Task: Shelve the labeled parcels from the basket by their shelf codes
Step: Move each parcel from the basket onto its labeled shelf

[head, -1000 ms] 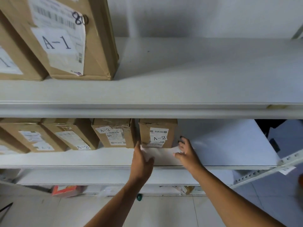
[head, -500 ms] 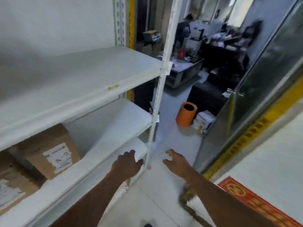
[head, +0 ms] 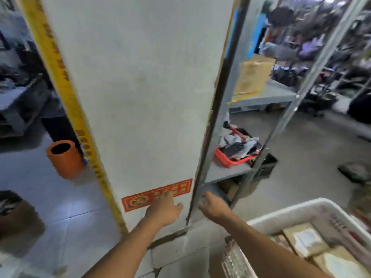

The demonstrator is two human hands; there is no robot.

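Observation:
A white plastic basket [head: 289,212] sits at the lower right, with several brown labeled parcels [head: 307,241] lying inside it. My left hand [head: 164,208] hangs in the air in front of a white pillar, fingers relaxed, holding nothing. My right hand [head: 213,206] is beside it, also empty and relaxed, left of the basket's rim. The view is blurred by motion. The shelf with the A-1 and A-2 boxes is out of view.
A white pillar [head: 140,93] with a red sign [head: 156,194] and yellow edge strip stands straight ahead. A grey metal rack [head: 261,95] on the right holds a cardboard box [head: 253,74] and a red tray [head: 230,159]. An orange bin [head: 64,157] stands on the floor at left.
My view has swung right, from the A-2 shelf past the rack's end to the pillar and basket. Both hands left the parcel on the shelf and now hang empty.

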